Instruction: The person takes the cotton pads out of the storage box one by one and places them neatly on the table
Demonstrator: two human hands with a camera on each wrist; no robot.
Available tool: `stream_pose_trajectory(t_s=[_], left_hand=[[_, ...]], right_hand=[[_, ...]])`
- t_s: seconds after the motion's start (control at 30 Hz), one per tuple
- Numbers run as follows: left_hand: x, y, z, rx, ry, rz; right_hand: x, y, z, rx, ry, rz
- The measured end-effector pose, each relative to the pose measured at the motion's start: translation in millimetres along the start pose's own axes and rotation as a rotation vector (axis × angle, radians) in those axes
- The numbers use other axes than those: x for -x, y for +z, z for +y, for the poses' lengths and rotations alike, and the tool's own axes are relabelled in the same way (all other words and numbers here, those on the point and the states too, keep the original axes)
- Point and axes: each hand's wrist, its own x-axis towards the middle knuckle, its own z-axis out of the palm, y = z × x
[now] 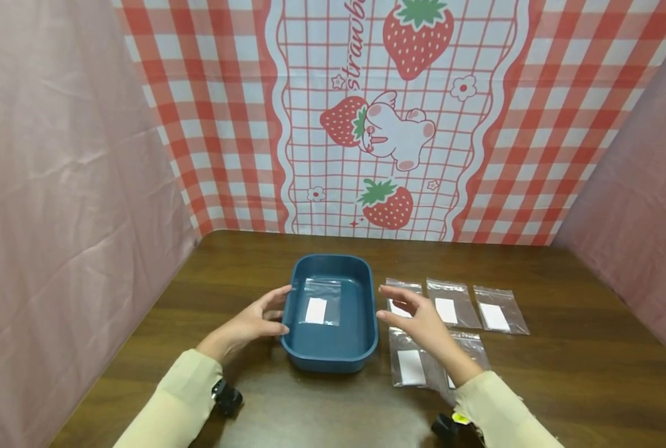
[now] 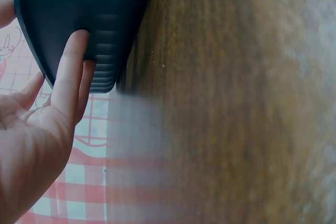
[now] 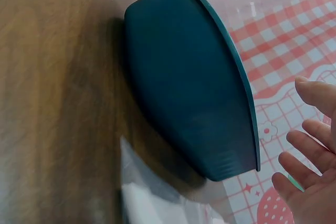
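Note:
A blue rectangular plastic bin (image 1: pixel 330 348) stands on the wooden table, with one clear zip bag (image 1: pixel 329 305) bearing a white label lying flat inside. My left hand (image 1: pixel 251 322) is at the bin's left side, its straight fingers against the outer wall and the thumb at the rim; the wall (image 2: pixel 58 9) shows up close in the left wrist view. Off the right side, my right hand (image 1: pixel 416 314) holds nothing, fingers spread and apart from the bin (image 3: pixel 184 72). It hovers over the nearest zip bags, partly covering them.
Several more labelled zip bags lie right of the bin, among them a far right one (image 1: pixel 500 311), a back middle one (image 1: pixel 453 305) and a front one (image 1: pixel 408 364). A strawberry-print cloth (image 1: pixel 377 124) hangs behind the table (image 1: pixel 243 261); pink curtains flank it.

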Motion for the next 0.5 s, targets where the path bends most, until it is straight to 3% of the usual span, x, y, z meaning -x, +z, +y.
stream_pose_trajectory(t_s=[0.5], left_hand=[[0.5,-0.1,1.3,-0.002,-0.012,0.002]], right_hand=[[-29,11.5,-15,0.048,0.008,-0.042]])
